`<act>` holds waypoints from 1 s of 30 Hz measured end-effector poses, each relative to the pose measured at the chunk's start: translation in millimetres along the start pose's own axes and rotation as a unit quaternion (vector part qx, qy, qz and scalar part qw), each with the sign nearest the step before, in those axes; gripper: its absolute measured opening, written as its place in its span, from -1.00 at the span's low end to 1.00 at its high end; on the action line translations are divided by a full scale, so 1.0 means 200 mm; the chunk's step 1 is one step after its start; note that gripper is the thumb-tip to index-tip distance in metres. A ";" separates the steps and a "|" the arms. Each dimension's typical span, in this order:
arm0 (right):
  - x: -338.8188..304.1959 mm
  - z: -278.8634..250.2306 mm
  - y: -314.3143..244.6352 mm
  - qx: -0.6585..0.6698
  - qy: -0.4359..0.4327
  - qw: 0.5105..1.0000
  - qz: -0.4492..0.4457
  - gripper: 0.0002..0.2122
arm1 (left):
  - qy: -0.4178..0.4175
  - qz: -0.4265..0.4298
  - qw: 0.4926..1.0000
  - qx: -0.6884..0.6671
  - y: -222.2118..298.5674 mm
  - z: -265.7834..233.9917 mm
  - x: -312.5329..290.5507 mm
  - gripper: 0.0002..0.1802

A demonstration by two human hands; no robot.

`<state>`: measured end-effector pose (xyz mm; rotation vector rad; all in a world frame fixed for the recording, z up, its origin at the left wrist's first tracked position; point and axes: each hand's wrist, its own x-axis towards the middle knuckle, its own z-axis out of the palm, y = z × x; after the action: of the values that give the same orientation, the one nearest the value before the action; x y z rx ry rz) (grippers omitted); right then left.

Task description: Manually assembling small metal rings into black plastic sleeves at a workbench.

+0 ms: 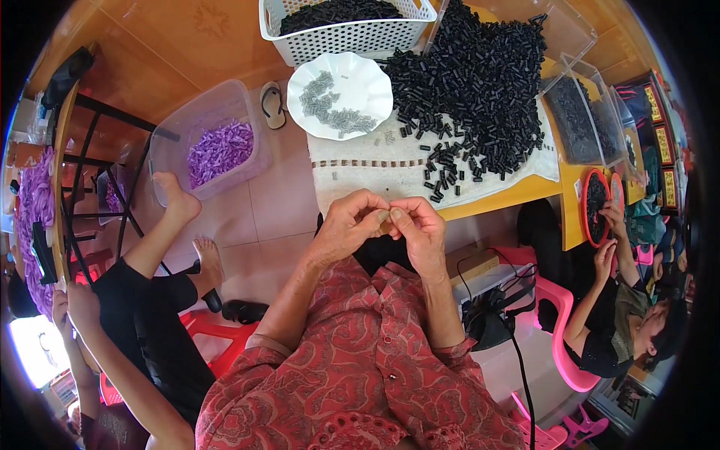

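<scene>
My left hand [346, 225] and my right hand [418, 229] meet in front of my chest, fingertips pinched together on a small grey piece [384, 216]. What exactly each hand grips is partly hidden by the fingers. Just beyond them a white cloth [352, 176] covers the table, with a large heap of small black tubes [472, 82] on it. A white scalloped plate [371, 94] with several small grey pieces stands at the cloth's far left.
A white slotted basket [341, 37] of black pieces stands behind the plate. Clear boxes [581, 112] sit at the right. A lidless tub of purple pieces [217, 150] is on the floor. A person sits left, another right at a red tray [596, 206].
</scene>
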<state>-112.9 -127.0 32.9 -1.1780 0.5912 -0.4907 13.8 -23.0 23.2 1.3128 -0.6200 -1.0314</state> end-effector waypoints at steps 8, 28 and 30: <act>0.01 0.00 -0.03 -0.050 -0.003 0.999 -0.007 -0.88 | 0.018 0.039 0.995 0.088 0.04 0.02 0.00 -0.86; 0.00 0.01 -0.01 -0.069 0.010 0.997 -0.028 -0.88 | 0.040 0.155 0.959 0.233 0.06 0.05 0.00 -0.88; -0.01 0.02 -0.01 -0.071 0.006 0.997 -0.027 -0.88 | 0.054 0.168 0.953 0.247 0.07 0.06 -0.01 -0.87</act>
<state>-111.8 -124.5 36.4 -1.3297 0.6127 -0.5091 6.3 -28.6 38.6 1.6115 -1.0227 -0.5341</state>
